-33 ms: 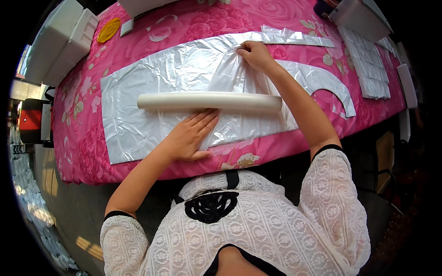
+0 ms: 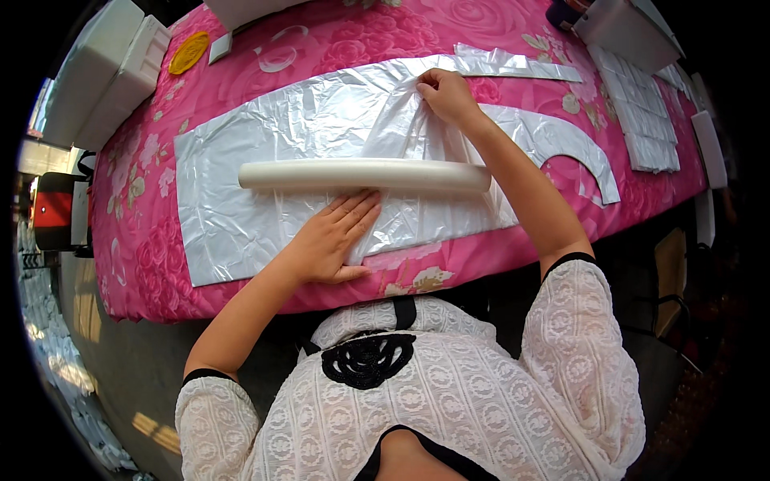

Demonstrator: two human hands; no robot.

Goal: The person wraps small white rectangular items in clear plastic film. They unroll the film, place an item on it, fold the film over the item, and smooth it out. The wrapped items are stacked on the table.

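Observation:
A thin whitish plastic apron (image 2: 241, 136), with a curved neck part at the right, lies spread on the table. A long white tube (image 2: 361, 175) rests crosswise on it. My left hand (image 2: 337, 236) presses flat on the plastic just below the tube, fingers stretched out, fingertips close to its near side. Beyond the tube, my right hand (image 2: 445, 92) pinches the film near the far edge. The pinched film rises in folds from under the tube toward those fingers.
A pink flowered cloth (image 2: 152, 232) covers the table. Folded plastic packs (image 2: 642, 120) lie at the right, near a whitish box (image 2: 626, 36). White foam boxes (image 2: 104, 72) stand at the far left, beside a yellow oval thing (image 2: 189, 53). A chair (image 2: 672, 280) stands at the right.
My right hand, still pinching the film, has shifted very slightly to the right. My left hand and the tube are almost unmoved.

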